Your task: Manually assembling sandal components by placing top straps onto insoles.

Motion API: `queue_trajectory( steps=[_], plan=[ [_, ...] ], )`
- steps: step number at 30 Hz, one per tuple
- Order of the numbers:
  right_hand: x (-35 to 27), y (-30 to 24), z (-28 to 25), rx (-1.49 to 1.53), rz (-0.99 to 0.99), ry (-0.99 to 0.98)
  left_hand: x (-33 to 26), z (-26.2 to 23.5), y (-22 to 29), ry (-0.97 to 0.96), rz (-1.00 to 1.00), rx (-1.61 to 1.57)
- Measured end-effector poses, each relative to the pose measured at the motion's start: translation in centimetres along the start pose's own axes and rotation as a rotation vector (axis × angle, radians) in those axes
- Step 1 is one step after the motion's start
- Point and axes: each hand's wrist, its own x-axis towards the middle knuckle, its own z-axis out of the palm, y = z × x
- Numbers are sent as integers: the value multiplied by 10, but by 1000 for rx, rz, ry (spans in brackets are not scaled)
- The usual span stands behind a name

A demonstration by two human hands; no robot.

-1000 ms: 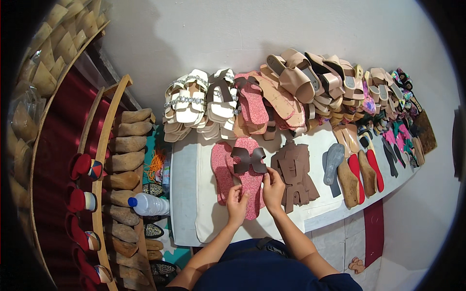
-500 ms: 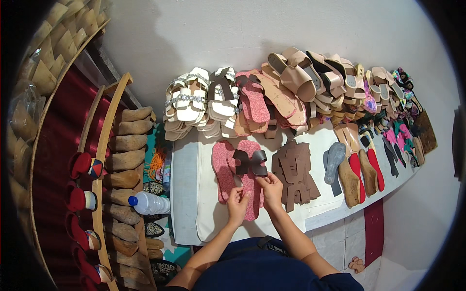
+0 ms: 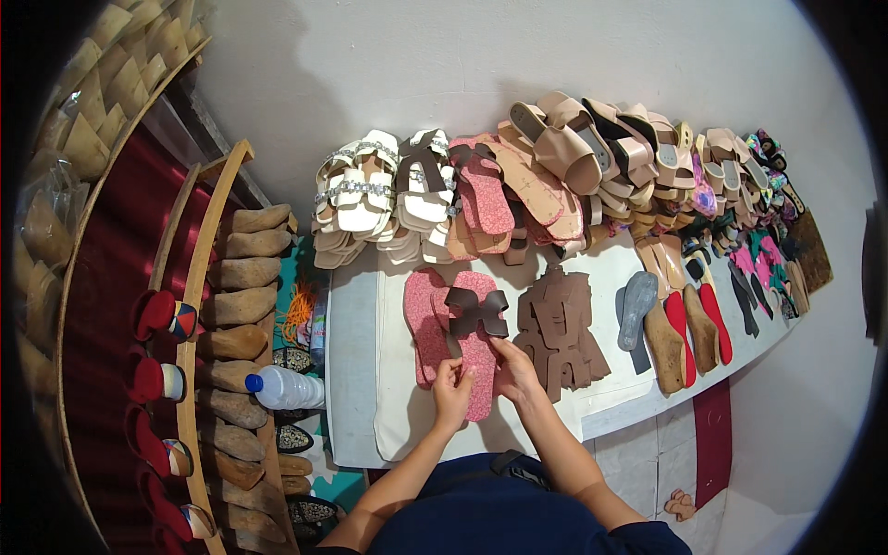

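Left hand (image 3: pixel 450 390): I see my fingers pinched narrow on the near end of the pink insole (image 3: pixel 474 344), by its left edge.
Right hand (image 3: pixel 516 368): fingers curled onto the insole's right edge, thumb reaching toward the dark brown strap piece (image 3: pixel 475 312) lying across it; whether it grips, I cannot tell.
Second insole (image 3: pixel 424 319): just beside, to the left, touching the first.
Brown cut pieces (image 3: pixel 561 328): a stack close on my right, little gap.
White table (image 3: pixel 355 370): bare strip along its left edge and near the front edge.
Sandal row (image 3: pixel 518 176): crowds the far edge against the wall.
Water bottle (image 3: pixel 282 388): beyond the table's left edge.
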Motion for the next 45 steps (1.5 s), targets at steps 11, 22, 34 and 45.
queue_trajectory(
  steps=[11,22,34,45],
  plan=[
    [-7,1,8,-211,-67,40,-4,0,-2,26,-45,-23],
    [-18,25,-19,-741,-159,-25,-8,-16,-1,138,-105,-67],
    [-18,39,-40,-1101,-391,-27,-27,-46,-3,-1,-134,237],
    [-31,43,-33,-1132,-353,-96,-53,-47,11,77,33,715]
  ],
)
